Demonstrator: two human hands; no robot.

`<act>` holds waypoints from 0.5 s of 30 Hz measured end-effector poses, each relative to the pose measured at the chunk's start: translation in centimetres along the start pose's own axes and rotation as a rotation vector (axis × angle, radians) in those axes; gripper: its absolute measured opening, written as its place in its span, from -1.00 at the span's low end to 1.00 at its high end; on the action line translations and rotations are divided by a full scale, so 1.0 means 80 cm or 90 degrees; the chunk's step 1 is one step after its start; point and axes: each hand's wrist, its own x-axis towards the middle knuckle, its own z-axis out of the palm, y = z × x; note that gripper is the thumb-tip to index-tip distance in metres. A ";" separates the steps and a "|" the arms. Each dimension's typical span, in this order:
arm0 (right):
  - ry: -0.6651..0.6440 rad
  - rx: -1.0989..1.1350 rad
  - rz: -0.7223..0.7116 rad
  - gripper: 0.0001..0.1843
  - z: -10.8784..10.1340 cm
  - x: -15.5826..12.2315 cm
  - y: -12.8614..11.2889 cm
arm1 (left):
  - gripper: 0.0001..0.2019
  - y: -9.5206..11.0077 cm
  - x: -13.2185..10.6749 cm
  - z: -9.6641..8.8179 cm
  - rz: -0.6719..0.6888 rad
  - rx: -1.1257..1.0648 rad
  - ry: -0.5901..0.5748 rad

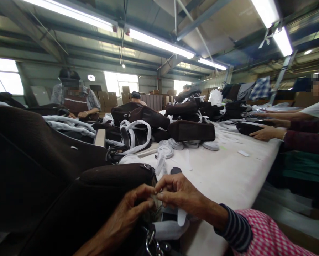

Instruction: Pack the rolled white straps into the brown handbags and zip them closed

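Note:
Close together at the lower middle, my left hand (134, 204) and my right hand (182, 195) meet fingertip to fingertip. The fingers of both hands pinch at something small and metallic-looking, too blurred to name. A dark brown ribbed bag (106, 181) with a small metal ring at its top corner lies right beside my left hand. Below the hands hangs a silver chain (150, 240), next to a strap in white wrapping (168, 229). Part of the bag is hidden behind my left hand and forearm.
Dark bags (193, 131) and white-wrapped handles (142, 124) are piled along the white table (223, 160). Coiled wrapped straps (165, 151) lie before them. At the right, a co-worker's hands (267, 132) rest on a black bag. Another person (76, 96) works at the far left.

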 end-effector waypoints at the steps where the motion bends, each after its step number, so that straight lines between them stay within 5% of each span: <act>1: 0.000 -0.007 0.004 -0.75 0.001 0.001 0.002 | -0.67 -0.002 0.000 0.000 0.002 0.006 -0.003; 6: -0.002 -0.068 -0.004 -0.84 0.007 -0.001 0.014 | -0.47 -0.010 0.001 0.000 -0.002 0.002 0.019; 15: 0.004 -0.035 -0.042 -0.85 0.013 -0.002 0.013 | -0.52 -0.005 0.000 0.000 0.005 0.002 0.019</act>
